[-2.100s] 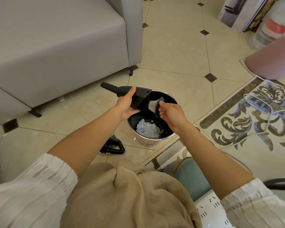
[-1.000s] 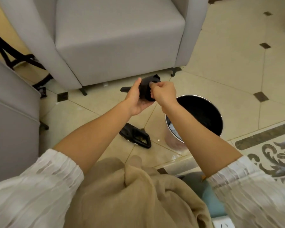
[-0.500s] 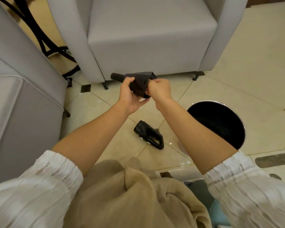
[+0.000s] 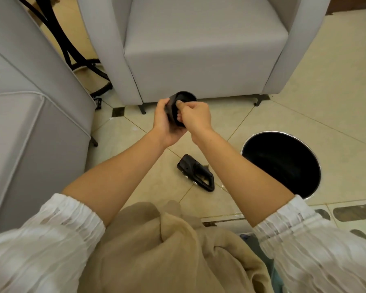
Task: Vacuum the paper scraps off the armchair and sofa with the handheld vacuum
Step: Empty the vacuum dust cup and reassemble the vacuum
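Black plastic vacuum dust cup (image 4: 179,102) now turned open end toward camera, before grey fabric armchair (image 4: 199,49). Left hand (image 4: 164,123) wraps cup; right hand (image 4: 195,118) fingers curled into its opening. Black vacuum handle body (image 4: 195,172) on tile floor (image 4: 304,102), beside steel-rimmed black bin (image 4: 281,163).

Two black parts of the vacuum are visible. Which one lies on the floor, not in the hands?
The handle part, lying on the tiles beside the bin. The other, the dust cup, is held up by the left hand and right hand.

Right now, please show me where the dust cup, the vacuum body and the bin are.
dust cup (image 4: 183,97): head view, open rim.
vacuum body (image 4: 195,172): head view, its middle.
bin (image 4: 314,158): head view, metal rim.
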{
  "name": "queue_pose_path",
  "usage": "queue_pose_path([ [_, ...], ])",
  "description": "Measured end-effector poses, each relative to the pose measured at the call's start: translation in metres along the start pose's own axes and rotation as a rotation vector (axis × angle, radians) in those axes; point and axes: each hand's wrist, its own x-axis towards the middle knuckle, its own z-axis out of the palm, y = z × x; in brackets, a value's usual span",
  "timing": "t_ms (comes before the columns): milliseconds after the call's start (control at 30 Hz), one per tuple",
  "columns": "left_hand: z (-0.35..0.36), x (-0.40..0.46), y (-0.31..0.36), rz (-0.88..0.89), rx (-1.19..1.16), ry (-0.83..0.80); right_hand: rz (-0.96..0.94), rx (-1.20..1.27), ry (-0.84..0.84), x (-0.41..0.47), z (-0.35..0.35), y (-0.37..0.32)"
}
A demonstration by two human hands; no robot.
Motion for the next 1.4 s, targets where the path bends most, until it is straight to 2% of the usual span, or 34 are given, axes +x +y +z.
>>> queue_pose_path([
  [167, -0.003, 0.001, 0.005, -0.043, -0.018, 0.009, -0.04, -0.096, 0.013, 0.003, 0.002, -0.005],
  [400, 0.002, 0.007, 0.012, -0.125, 0.074, 0.052, -0.019, -0.178, 0.056, 0.013, 0.004, -0.006],
  [600, 0.0, 0.008, 0.033, -0.203, 0.137, 0.065, -0.12, -0.327, 0.043, 0.016, 0.015, -0.014],
  [800, -0.013, 0.0, 0.047, -0.234, 0.172, 0.103, -0.125, -0.404, 0.003, 0.015, 0.029, -0.015],
  [933, -0.015, 0.002, 0.045, -0.179, 0.15, 0.081, -0.135, -0.401, 0.044, 0.013, 0.036, -0.016],
  [1200, -0.021, 0.008, 0.047, -0.17, 0.177, 0.098, -0.046, -0.326, 0.009, 0.018, 0.043, -0.014],
  [1333, -0.024, 0.005, 0.055, -0.221, 0.23, 0.084, 0.015, -0.285, -0.101, 0.016, 0.035, -0.021],
  [1400, -0.028, 0.004, 0.061, -0.237, 0.224, 0.058, -0.02, -0.273, -0.162, 0.011, 0.028, -0.026],
])
